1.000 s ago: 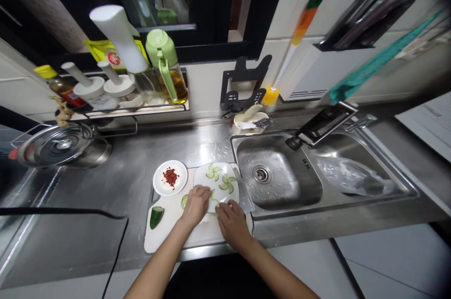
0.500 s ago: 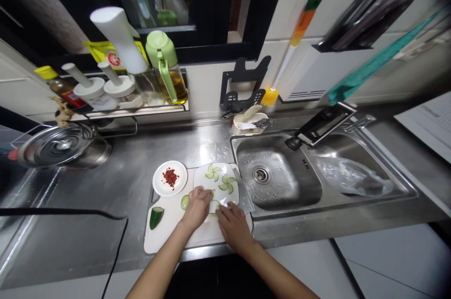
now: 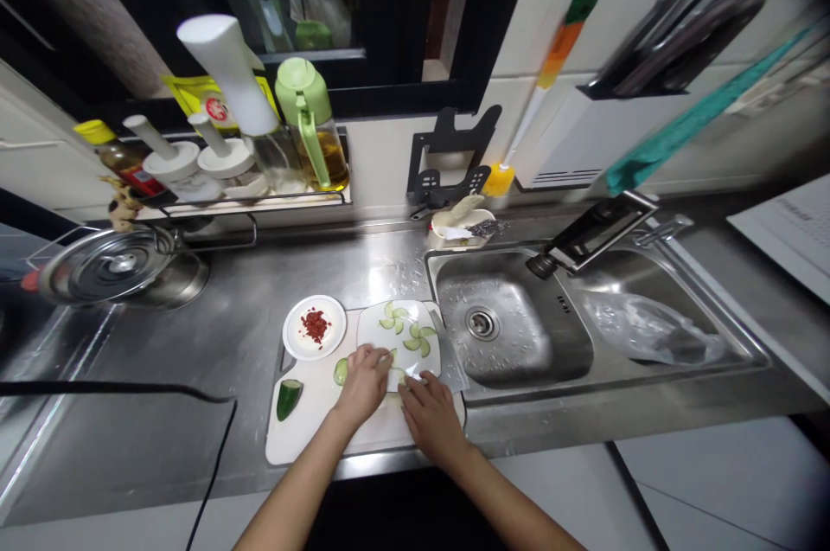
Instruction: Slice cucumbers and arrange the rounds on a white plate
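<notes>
A white square plate lies on a white cutting board. Two pinwheels of thin cucumber slices are laid out on its far half. Over the near left edge of the plate, my left hand has its fingers bent and closed at a cucumber slice. My right hand is at the near edge, fingertips pinched around another slice, partly hidden. Left of my left hand, more cucumber slices rest on the board, and a cut cucumber piece lies farther left.
A round white dish with chopped red bits stands on the board's far left corner. To the right is a steel sink with a faucet. A lidded pot and a seasoning rack are at the left.
The view has shifted very slightly. Both hands stay at nearly the same spots on the plate, with only tiny finger movement.
</notes>
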`<state>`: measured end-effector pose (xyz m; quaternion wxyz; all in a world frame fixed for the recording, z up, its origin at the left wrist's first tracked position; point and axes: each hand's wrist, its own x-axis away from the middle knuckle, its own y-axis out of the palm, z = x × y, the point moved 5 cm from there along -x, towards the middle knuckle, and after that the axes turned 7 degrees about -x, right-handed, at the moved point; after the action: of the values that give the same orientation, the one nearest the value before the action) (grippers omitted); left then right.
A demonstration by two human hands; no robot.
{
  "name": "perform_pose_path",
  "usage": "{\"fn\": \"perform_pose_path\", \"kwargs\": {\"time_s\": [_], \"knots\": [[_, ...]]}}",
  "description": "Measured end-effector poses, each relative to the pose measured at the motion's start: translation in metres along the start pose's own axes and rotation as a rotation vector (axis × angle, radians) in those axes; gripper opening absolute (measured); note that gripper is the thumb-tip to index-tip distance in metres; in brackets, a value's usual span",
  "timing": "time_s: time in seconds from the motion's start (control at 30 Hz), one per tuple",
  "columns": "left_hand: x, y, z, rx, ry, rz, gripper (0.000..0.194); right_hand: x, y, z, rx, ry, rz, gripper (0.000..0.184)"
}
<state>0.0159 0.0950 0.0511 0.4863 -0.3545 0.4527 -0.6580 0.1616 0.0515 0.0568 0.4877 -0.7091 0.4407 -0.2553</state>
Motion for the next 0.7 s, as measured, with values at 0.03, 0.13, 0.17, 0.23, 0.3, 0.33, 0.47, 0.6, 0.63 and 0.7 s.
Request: {"fn": "perform_pose_path", "kwargs": {"time_s": [0.03, 0.13, 0.17, 0.23, 0.3, 0.33, 0.47, 0.6, 0.63, 0.7], "knots": [[0.001, -0.003, -0.003, 0.010, -0.022, 0.026, 0.040, 0.000, -0.002, 0.000, -0.002, 0.003, 0.010, 0.030], [0.009, -0.017, -0.022, 0.046, -0.136, 0.130, 0.037, 0.001, -0.007, 0.002, -0.026, 0.005, 0.040, 0.029], [0.013, -0.021, -0.030, 0.060, -0.185, 0.164, 0.035, 0.001, -0.009, 0.002, -0.041, 0.005, 0.053, 0.028], [0.024, -0.029, -0.045, 0.085, -0.275, 0.212, 0.031, 0.002, -0.013, 0.002, -0.072, 0.006, 0.079, 0.026], [0.037, -0.032, -0.058, 0.110, -0.344, 0.229, 0.029, 0.003, -0.015, 0.000, -0.098, -0.002, 0.090, 0.025], [0.043, -0.031, -0.063, 0.123, -0.378, 0.230, 0.029, 0.003, -0.016, -0.002, -0.108, -0.012, 0.088, 0.024], [0.062, -0.019, -0.073, 0.165, -0.496, 0.195, 0.030, 0.007, -0.013, -0.013, -0.143, -0.051, 0.073, 0.023], [0.069, -0.008, -0.074, 0.169, -0.571, 0.169, 0.033, 0.010, -0.008, -0.022, -0.165, -0.058, 0.050, 0.020], [0.069, -0.006, -0.074, 0.170, -0.583, 0.163, 0.033, 0.010, -0.007, -0.024, -0.163, -0.061, 0.041, 0.019], [0.068, -0.005, -0.074, 0.174, -0.603, 0.150, 0.032, 0.010, -0.005, -0.026, -0.149, -0.066, 0.025, 0.018]]}}
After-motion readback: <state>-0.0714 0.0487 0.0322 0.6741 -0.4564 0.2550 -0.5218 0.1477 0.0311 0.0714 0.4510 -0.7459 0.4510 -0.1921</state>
